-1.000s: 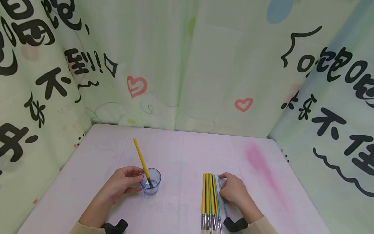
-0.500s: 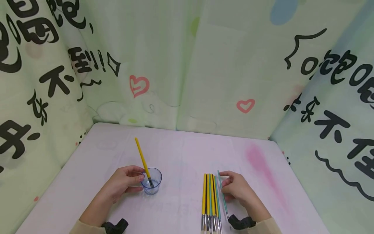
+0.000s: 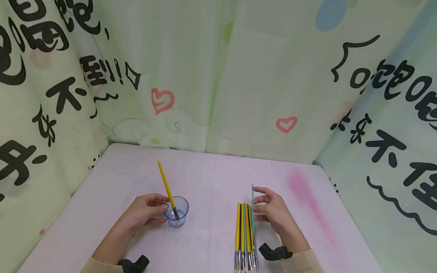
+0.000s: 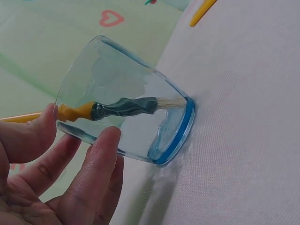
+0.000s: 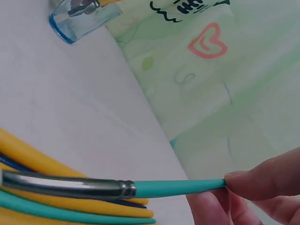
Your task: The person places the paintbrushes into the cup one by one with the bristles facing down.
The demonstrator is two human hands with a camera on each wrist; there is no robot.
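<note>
My left hand grips the side of a clear blue-tinted glass standing on the table. A yellow-handled paintbrush leans in it, bristles down, as the left wrist view shows. On the right, my right hand pinches a teal paintbrush near its handle end, thumb against fingers. That brush is raised above a row of paintbrushes with yellow, dark and teal handles, lying side by side. Their metal ferrules point toward me. The bristles of the held brush are out of the right wrist view.
A white-pink tabletop with a pink smear at the right lies under everything. A pale green printed curtain hangs along its back and sides. Each wrist wears a black strap-like device.
The right hand has lifted the teal brush and moved it away from me and left, over the right edge of the row. The left hand and glass stay in place.
</note>
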